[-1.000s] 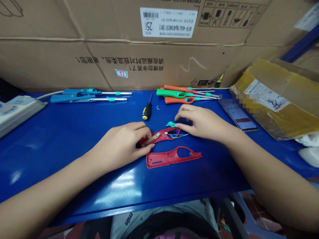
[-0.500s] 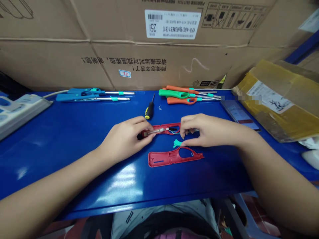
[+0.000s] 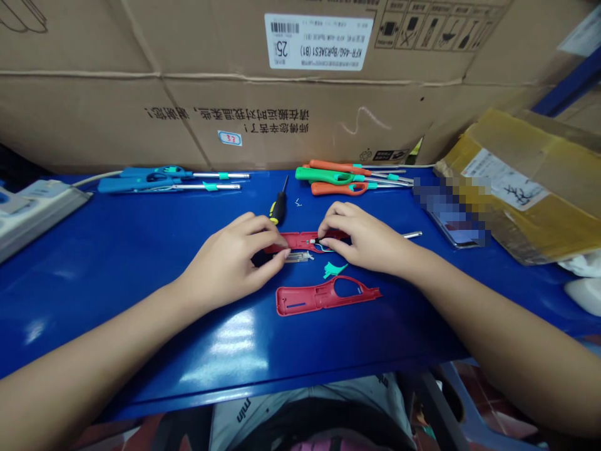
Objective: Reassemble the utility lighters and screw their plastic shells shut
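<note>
Two red plastic lighter shell halves lie on the blue table. My left hand (image 3: 246, 250) is closed at the left end of the far shell half (image 3: 297, 240). Between its thumb and fingers is a clear fuel tank (image 3: 298, 257), just in front of that shell, its left end hidden. My right hand (image 3: 359, 237) pinches a small black igniter part (image 3: 320, 242) with a thin pale wire, over the same shell. A teal trigger piece (image 3: 333, 270) lies loose below the right hand. Closest to me is the near shell half (image 3: 305, 299), its inside facing up. A metal tube (image 3: 413, 235) shows beyond my right wrist.
A yellow-black screwdriver (image 3: 278, 203) and tiny white bits (image 3: 298, 202) lie behind. Further back are blue lighters (image 3: 141, 181) and orange and green lighters (image 3: 335, 176). A power strip (image 3: 42, 210) stands left; a phone (image 3: 451, 216) and taped carton (image 3: 502, 181) are right.
The clear fuel tank has come out of the far shell towards me, in my left hand. My right hand has moved left onto the black igniter part, exposing the metal tube's end.
</note>
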The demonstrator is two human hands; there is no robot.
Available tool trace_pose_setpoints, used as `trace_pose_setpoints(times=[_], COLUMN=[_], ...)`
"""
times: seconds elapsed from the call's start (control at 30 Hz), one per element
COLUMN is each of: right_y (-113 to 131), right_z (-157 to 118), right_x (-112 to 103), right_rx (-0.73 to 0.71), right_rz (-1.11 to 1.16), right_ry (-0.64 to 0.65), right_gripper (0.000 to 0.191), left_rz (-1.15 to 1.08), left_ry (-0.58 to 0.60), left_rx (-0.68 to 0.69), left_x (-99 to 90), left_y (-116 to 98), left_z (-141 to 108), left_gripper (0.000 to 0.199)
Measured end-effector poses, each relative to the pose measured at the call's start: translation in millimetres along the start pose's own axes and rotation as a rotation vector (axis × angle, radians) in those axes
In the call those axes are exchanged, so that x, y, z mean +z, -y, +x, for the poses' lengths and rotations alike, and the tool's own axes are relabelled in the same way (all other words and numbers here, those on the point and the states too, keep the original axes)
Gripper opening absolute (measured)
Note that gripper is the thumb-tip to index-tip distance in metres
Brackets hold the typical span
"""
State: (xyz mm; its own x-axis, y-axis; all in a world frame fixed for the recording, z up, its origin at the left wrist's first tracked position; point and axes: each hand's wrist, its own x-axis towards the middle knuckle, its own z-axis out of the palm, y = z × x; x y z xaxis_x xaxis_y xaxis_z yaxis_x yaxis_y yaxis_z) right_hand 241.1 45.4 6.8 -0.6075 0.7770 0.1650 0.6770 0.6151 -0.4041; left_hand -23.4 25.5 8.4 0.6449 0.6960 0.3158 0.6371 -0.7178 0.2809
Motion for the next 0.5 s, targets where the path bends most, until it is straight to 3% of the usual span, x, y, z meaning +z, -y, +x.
trace_pose_setpoints(times=[0.17,0.33,0.5], right_y=[-6.6,-14.0,-8.8], right_z=[-4.6,-10.3,-7.7], right_x=[-19.0,-30.4,-30.5], right_rx=[-0.002,0.036,0.057], right_rz=[0.020,-0.050,-0.047], right_ry=[-0.069,0.116,0.140], right_gripper=[0.012,0.030,0.016], left_rz=[0.031,0.008,-0.021], left_ry=[-0.011,0.037,0.057], left_rx=[-0.090,-0.148,-0.182], left_x=[0.1,-0.1,2.2], left_y=[7.0,10.2,10.6], left_z=[1.3,2.8,2.8], left_gripper=[0.021,0.022,0.034])
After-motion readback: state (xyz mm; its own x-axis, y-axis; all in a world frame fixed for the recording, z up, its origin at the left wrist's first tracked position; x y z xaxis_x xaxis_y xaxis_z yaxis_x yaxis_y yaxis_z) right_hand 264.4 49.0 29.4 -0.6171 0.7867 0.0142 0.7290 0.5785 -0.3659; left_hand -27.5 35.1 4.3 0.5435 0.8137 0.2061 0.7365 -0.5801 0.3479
